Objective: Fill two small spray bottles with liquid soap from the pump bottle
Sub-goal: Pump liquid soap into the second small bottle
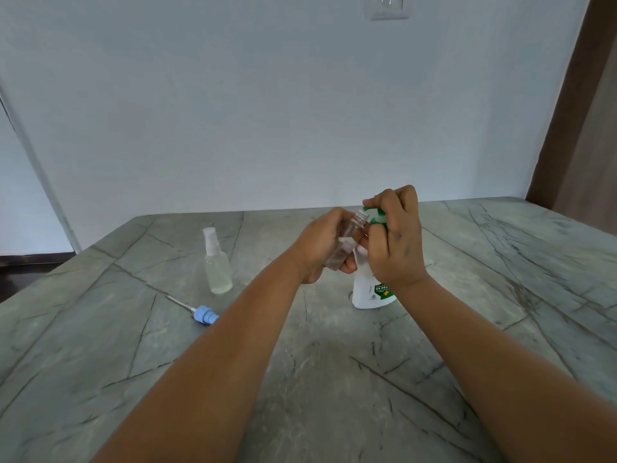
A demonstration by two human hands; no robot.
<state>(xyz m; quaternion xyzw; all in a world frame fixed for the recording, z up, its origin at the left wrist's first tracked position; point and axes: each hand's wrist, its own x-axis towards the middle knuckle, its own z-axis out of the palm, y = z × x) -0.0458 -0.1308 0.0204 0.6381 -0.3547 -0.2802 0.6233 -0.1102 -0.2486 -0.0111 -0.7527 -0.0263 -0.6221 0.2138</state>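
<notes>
My left hand (pixel 320 247) grips a small clear spray bottle (pixel 347 240) with its cap off, tilted so its open neck sits just under the green nozzle of the pump bottle. The white pump bottle (pixel 369 292) stands upright on the table, most of its upper part hidden behind my hands. My right hand (pixel 395 238) is curled over the green pump head (pixel 377 217), fingers on top. A second small spray bottle (pixel 217 262) with a white cap stands upright to the left and holds pale liquid. A blue spray cap (pixel 204 315) with its dip tube lies on the table.
The grey marble-patterned table (pixel 334 379) runs up to a white wall at the back. A brown door frame (pixel 574 105) stands at the far right. The table's left edge drops to a dark floor.
</notes>
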